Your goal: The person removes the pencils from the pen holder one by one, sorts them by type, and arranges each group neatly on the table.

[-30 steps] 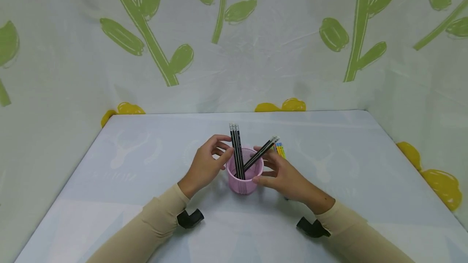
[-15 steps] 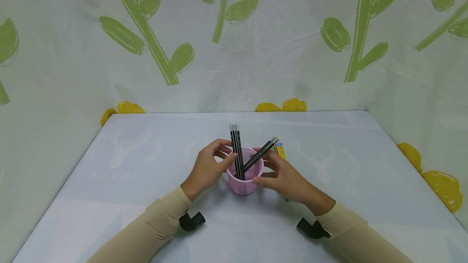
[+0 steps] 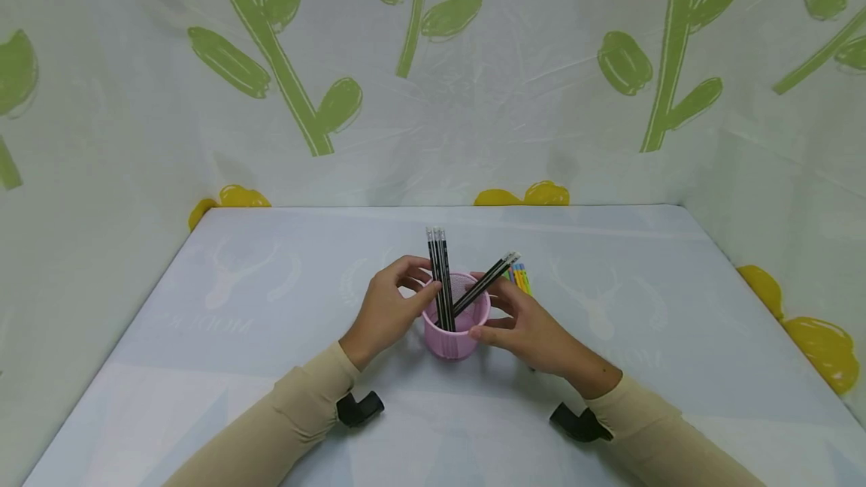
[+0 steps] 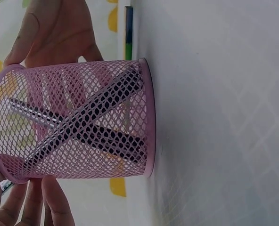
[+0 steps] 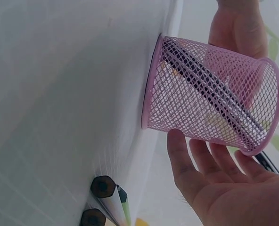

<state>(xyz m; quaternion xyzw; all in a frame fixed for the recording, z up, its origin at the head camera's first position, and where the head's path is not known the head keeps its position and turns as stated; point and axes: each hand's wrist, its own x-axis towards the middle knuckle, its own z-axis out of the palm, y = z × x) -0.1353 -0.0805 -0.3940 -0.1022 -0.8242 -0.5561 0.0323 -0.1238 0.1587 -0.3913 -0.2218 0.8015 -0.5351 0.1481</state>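
Observation:
A pink mesh pen cup (image 3: 452, 344) stands upright on the table, with several black pencils (image 3: 443, 284) inside. One bunch of them stands nearly vertical; another leans to the right, eraser ends up. From the left, my left hand (image 3: 387, 310) holds the cup, its thumb at the rim beside the upright bunch and its fingers around the far side. My right hand (image 3: 534, 329) holds the cup's right side, thumb at the near rim. Its fingertips touch the mesh wall (image 5: 201, 99) in the right wrist view. The left wrist view shows the pencils crossing behind the mesh (image 4: 83, 117).
Several coloured pencils (image 3: 521, 277) lie on the table behind and under the right hand, partly hidden by it; the right wrist view shows some pencil ends (image 5: 103, 187). The white table (image 3: 230, 284) meets a leaf-patterned wall covering (image 3: 514, 111) at the back.
My left hand has come in to the right, and its thumb now meets the cup's rim. The cup, the pencils and my right hand stay nearly where they were.

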